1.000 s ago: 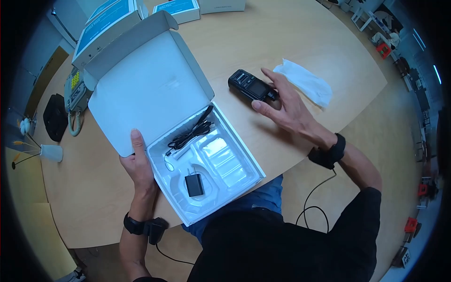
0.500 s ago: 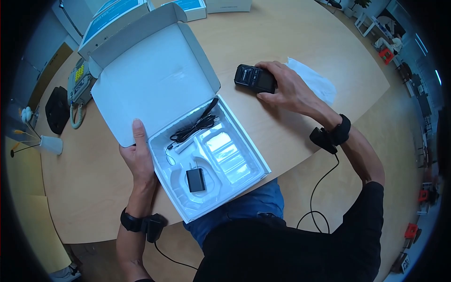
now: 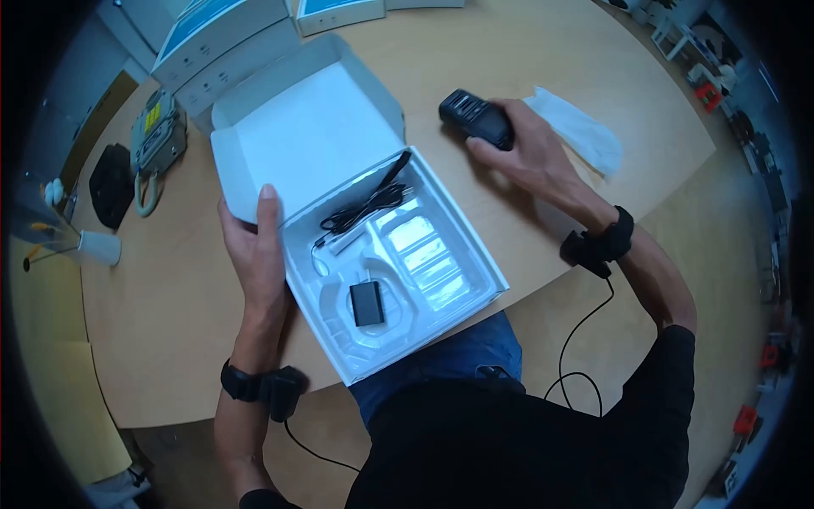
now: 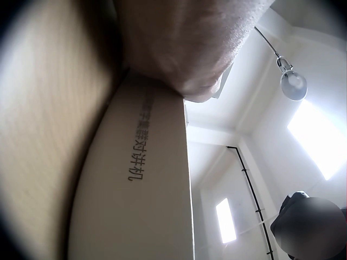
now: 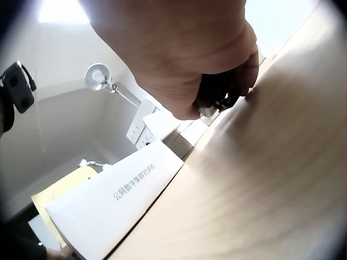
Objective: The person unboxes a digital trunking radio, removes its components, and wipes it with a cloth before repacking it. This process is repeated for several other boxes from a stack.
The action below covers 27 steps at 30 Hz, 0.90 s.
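A white box (image 3: 465, 222) stands with its lid (image 3: 309, 127) up; its tray holds a black adapter (image 3: 367, 304) and a bundled black cable (image 3: 373, 208). At the box's left side, my left hand (image 3: 254, 259) grips the edge near the hinge, thumb on top, other fingers mostly hidden. In the left wrist view that hand (image 4: 184, 43) touches the printed box side (image 4: 130, 206). Right of the lid, my right hand (image 3: 543, 161) holds a black handheld radio (image 3: 476, 117) by one end, over the table. The right wrist view shows the radio (image 5: 214, 89) partly hidden under the hand (image 5: 179, 49).
Stacked boxes (image 3: 229, 64) stand behind the lid, with another box (image 3: 341, 15) beyond. A desk phone (image 3: 159, 136), a black pouch (image 3: 110, 185) and a white vase (image 3: 100, 247) are at the left. A white cloth (image 3: 581, 131) lies right of the radio.
My right hand has closed further over the radio, covering the end that showed before, and the radio has turned. The lid appears more steeply raised. The head view has shifted slightly.
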Each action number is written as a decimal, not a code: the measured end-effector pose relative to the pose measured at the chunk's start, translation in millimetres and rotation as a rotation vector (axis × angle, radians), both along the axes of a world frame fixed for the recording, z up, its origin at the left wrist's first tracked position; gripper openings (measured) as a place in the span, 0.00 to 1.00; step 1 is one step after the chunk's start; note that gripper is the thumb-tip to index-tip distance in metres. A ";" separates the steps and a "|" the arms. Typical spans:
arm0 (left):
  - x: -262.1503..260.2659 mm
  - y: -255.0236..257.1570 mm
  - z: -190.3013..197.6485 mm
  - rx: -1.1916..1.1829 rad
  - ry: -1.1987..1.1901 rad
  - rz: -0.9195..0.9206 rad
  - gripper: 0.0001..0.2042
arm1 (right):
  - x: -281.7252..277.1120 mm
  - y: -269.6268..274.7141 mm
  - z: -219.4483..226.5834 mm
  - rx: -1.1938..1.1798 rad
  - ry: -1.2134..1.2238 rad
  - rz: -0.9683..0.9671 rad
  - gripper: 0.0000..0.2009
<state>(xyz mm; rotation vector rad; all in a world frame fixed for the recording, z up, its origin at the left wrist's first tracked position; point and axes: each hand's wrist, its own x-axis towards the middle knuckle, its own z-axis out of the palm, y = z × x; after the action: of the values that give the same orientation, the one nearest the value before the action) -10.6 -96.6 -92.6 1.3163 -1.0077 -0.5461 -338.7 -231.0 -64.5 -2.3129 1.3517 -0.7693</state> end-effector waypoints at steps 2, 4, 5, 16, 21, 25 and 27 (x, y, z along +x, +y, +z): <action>-1.4 0.9 3.0 0.022 0.028 0.034 0.30 | 0.6 2.0 0.4 0.000 0.081 -0.012 0.36; 0.7 -2.7 1.7 -0.065 0.020 0.114 0.32 | -3.2 -0.1 2.0 0.005 0.106 -0.007 0.37; 3.1 -2.4 0.0 -0.147 0.005 0.201 0.33 | -10.8 -5.6 1.3 0.084 -0.059 -0.011 0.37; -14.0 33.5 47.8 -0.371 -0.218 0.136 0.22 | -74.1 29.6 45.8 -0.516 -0.067 -0.072 0.09; -83.6 23.4 93.3 -0.156 -0.313 -0.409 0.31 | -30.7 86.3 76.0 -0.537 -0.180 0.178 0.12; -80.5 8.4 119.1 0.370 0.331 -0.825 0.39 | -9.5 86.4 74.6 -0.946 -0.110 0.346 0.15; -91.9 12.4 122.3 0.275 0.205 -0.901 0.34 | -6.4 83.6 72.0 -1.037 -0.078 0.353 0.15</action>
<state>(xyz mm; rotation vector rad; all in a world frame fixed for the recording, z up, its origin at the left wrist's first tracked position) -102.5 -84.3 29.7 0.9510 -1.3635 -1.5104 -345.1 -147.4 7.5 -3.0617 0.4660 -1.6766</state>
